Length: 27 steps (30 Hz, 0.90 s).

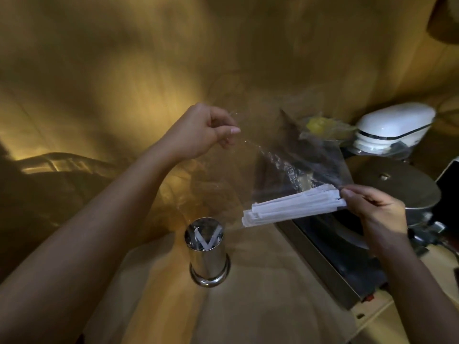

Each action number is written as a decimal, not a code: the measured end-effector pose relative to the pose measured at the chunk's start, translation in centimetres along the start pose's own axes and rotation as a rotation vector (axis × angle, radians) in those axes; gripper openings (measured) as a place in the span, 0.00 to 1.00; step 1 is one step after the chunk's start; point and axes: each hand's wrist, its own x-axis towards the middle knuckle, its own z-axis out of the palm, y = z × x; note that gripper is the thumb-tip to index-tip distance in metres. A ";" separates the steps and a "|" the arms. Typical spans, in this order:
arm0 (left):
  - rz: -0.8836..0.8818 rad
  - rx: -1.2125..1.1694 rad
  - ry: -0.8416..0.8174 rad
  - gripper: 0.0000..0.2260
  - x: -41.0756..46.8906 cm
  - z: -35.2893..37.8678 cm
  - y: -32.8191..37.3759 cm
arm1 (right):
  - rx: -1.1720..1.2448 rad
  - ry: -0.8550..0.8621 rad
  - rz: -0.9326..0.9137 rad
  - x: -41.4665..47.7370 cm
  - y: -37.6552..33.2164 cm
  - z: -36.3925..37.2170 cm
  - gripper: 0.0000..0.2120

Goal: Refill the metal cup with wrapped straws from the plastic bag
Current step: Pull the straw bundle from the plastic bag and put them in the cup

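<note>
**Straws held above the cup, bag half clear**

My left hand (203, 130) pinches a corner of the bag (280, 157), thumb and fingers clenched on the clear film, up and left of the cup (207, 252). My right hand (372, 207) grips the far end of the straws (293, 207), fingers closed around the bundle, up and right of the cup. The bundle lies nearly level, its free end pointing down-left toward the cup, short of the rim. Whether film still covers that end, I cannot tell.

The cup stands upright on the counter (260, 294), below and between my hands. A few wrapped straws lean inside it; it looks mostly empty.

I judge the step to be freeing the bundle from the bag before loading. Next I would pull the film away leftward, tip the bundle upright over the cup's mouth, and lower it in. A loose grip could spill the straws beside the cup.
</note>
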 end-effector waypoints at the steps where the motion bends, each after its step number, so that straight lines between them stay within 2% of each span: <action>1: 0.008 -0.008 0.000 0.05 0.1 0.0 0.0 | 0.009 0.005 0.007 0.0 -0.2 -0.1 0.09; 5: 0.010 -0.041 0.014 0.05 0.2 -0.2 -0.3 | 0.008 -0.010 0.053 0.0 -0.3 -0.2 0.05; 10: -0.028 -0.061 0.049 0.08 -0.9 -0.3 -1.8 | -0.013 -0.090 -0.053 0.5 -0.2 0.6 0.10; 16: -0.095 -0.049 0.110 0.04 -3.1 -1.1 -4.2 | -0.073 -0.202 -0.111 1.5 0.1 2.2 0.08; 20: -0.171 -0.079 0.153 0.06 -4.7 -1.8 -5.7 | -0.127 -0.274 -0.157 1.9 -0.6 3.9 0.09; 27: -0.268 -0.203 0.231 0.07 -7.5 -2.5 -8.0 | -0.188 -0.363 -0.250 2.7 -1.9 7.2 0.05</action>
